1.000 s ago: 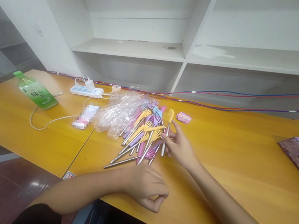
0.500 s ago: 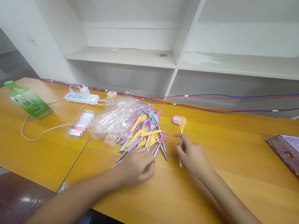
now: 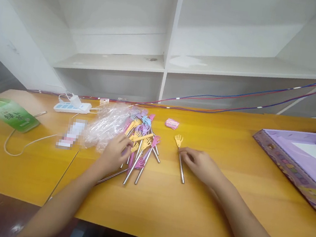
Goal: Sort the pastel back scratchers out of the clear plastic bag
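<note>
My right hand [image 3: 198, 163] pinches the metal shaft of a yellow hand-shaped back scratcher [image 3: 181, 167], just below its head. The scratcher's head points away from me, and its shaft slants toward the front of the table. My left hand [image 3: 115, 152] is at the left side of a pile of back scratchers [image 3: 144, 146] with yellow, pink, purple and blue heads. Its fingers are curled closed among them; what they hold, if anything, is hidden. A magenta-headed scratcher [image 3: 140, 164] lies at the pile's near side, its shaft running below my left hand.
Clear plastic bags [image 3: 107, 125] lie beside the pile. A small stack of pink cards [image 3: 171, 124] is behind the yellow scratcher. Farther left are a phone [image 3: 72, 134], a power strip [image 3: 73, 107] and a green bottle [image 3: 11, 113]. A purple box [image 3: 290, 160] sits at right.
My left hand has moved left across the pile, uncovering the magenta-headed scratcher. The yellow scratcher has come nearer me, away from the pink cards. The view has swung right.
</note>
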`<state>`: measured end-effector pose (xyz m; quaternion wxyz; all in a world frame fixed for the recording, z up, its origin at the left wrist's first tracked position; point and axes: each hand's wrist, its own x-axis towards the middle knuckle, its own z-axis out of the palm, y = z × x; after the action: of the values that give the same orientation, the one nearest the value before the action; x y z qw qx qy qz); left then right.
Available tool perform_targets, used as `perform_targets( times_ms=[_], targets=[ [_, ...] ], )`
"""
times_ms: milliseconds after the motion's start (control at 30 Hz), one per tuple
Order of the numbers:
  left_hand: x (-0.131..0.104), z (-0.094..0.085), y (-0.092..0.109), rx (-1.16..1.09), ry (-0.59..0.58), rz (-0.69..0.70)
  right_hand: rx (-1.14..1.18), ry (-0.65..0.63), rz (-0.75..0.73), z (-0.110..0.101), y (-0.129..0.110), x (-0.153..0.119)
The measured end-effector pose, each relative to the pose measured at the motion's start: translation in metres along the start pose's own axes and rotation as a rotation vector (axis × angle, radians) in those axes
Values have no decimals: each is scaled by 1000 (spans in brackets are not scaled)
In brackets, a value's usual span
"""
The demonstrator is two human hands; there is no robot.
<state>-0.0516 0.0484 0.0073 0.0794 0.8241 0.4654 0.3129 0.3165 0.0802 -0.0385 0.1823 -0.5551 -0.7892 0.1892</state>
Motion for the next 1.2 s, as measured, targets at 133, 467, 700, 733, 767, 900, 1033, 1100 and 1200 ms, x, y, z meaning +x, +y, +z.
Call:
perform_targets(
  times_ms=[133, 467, 700, 733, 767, 900, 1033, 1100, 1200],
  targets=[
    [5, -14, -26, 75, 232, -159, -125, 294, 32, 3, 38, 9],
    [-2, 3, -14, -23, 211, 37, -205, 271, 126, 22, 62, 21],
    [-6, 22, 8, -65, -105, 179, -218, 237, 82, 21, 53, 16],
    [-6, 21, 10, -58, -122, 182, -224, 232, 81, 22, 52, 16],
    [-6, 20, 12, -49, -139, 190, -230, 228, 82, 22, 53, 15],
    [-8, 12, 34, -5, -255, 353, -250, 222, 94, 22, 53, 15],
    [-20, 23, 63, -1, -456, 602, -248, 209, 99, 23, 53, 14],
    [-28, 34, 71, 5, -536, 651, -250, 214, 91, 24, 52, 14],
    [-34, 45, 73, 26, -554, 679, -255, 227, 72, 25, 52, 13]
  ],
)
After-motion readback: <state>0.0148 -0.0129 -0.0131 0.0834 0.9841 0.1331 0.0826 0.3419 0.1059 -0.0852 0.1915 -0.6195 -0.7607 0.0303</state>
